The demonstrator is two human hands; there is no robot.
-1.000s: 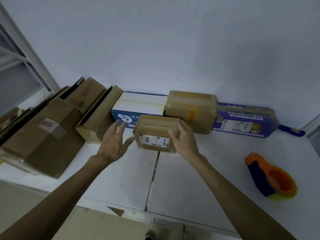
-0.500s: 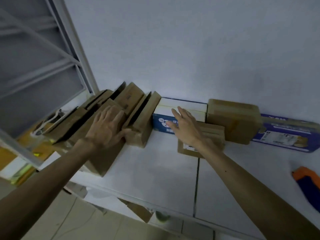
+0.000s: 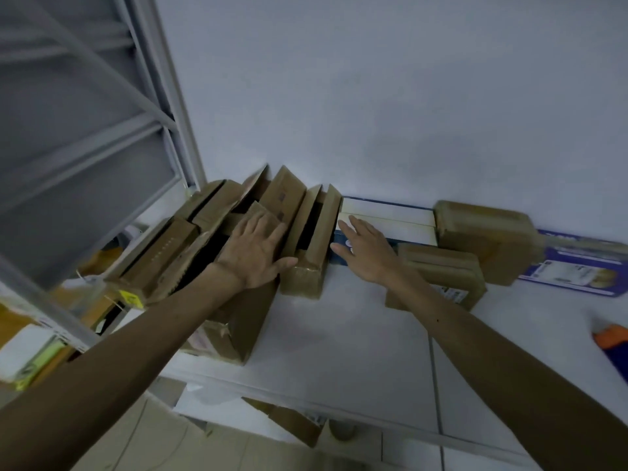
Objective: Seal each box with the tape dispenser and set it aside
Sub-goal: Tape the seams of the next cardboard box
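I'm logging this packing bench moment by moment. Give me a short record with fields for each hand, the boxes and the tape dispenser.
left hand: fingers straight, lying flat on the open boxes at the left
right hand: fingers straight, over the blue and white box; contact unclear
small closed box: on the table, partly behind the right forearm
tape dispenser: at the right edge of view, untouched

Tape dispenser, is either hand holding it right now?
No, the tape dispenser lies untouched at the right edge, while the left hand rests on open cardboard boxes and the right hand is at the blue-and-white box.
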